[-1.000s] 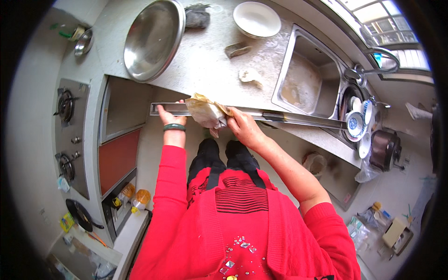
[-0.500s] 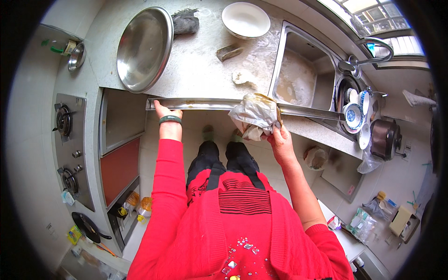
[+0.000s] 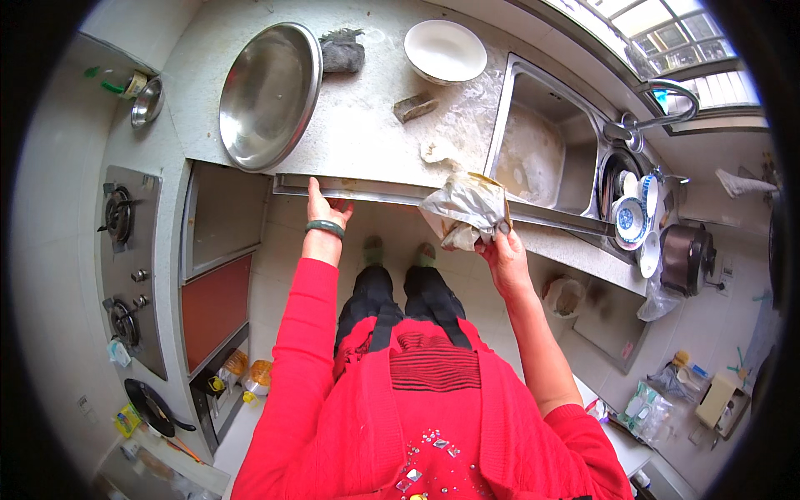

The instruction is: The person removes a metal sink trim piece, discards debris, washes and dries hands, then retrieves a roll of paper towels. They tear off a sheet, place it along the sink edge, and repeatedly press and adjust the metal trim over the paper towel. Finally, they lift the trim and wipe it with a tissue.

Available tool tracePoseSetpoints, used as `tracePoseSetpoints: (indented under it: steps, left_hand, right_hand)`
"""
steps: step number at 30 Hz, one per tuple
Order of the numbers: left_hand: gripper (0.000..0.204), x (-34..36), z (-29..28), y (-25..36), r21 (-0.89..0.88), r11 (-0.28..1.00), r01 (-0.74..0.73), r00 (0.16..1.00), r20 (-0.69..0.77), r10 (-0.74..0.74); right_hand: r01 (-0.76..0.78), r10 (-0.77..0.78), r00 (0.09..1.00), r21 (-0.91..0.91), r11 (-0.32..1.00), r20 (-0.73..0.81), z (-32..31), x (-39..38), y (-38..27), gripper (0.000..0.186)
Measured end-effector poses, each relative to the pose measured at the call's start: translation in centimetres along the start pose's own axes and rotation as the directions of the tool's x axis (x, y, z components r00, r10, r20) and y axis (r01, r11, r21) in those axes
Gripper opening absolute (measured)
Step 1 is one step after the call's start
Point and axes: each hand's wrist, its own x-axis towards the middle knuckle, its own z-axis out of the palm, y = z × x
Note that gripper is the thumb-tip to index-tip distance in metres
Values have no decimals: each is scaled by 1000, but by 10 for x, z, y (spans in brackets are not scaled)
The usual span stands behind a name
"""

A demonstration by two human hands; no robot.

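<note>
One long metal channel spans the centre of the frame, along the lower edge of the surface; from my remote view I judge it stiff and fairly light, awkward through its length, slick if wet; best held near both ends. Left hand, centre-left: thumb against the channel, other fingers spread beside it; whether they close around it I cannot tell. Right hand, right of centre: fingers pinching a crumpled whitish bag, which drapes over the channel; the bag I take to be soft, nearly weightless and easily torn, best gathered in a thick fold. Surface: pale, smeared, bearing a steel basin at upper left and a white bowl at top centre; at upper right, a steel sink; at the left edge, a two-burner hob.
</note>
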Motion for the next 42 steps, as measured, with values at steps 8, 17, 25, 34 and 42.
tracePoseSetpoints:
  steps: [8, 17, 25, 34, 42]
  left_hand:
    - [76, -60, -26, -16, 160, 972, -172, 977, -98, 189]
    - [25, -222, -73, -86, 323, 346, -881, 437, 271, 858]
    - [26, -297, -174, -121, 296, 356, -886, 320, -164, 933]
    - [28, -383, -389, -217, 151, 493, -857, 308, -616, 725]
    - [30, -505, -585, -342, 102, 494, -863, 163, -871, 464]
  right_hand:
    - [20, -10, 990, -69, 997, 138, 9, 3, -7, 22]
    - [444, -5, 786, -559, 700, 618, 63, -3, 3, 20]
    - [196, 203, 570, -371, 907, 797, 120, -75, 55, 20]
    - [-282, 498, 239, -431, 857, 834, 163, -222, 156, 23]
    - [-327, 630, -138, -636, 699, 764, 186, -448, 253, 26]
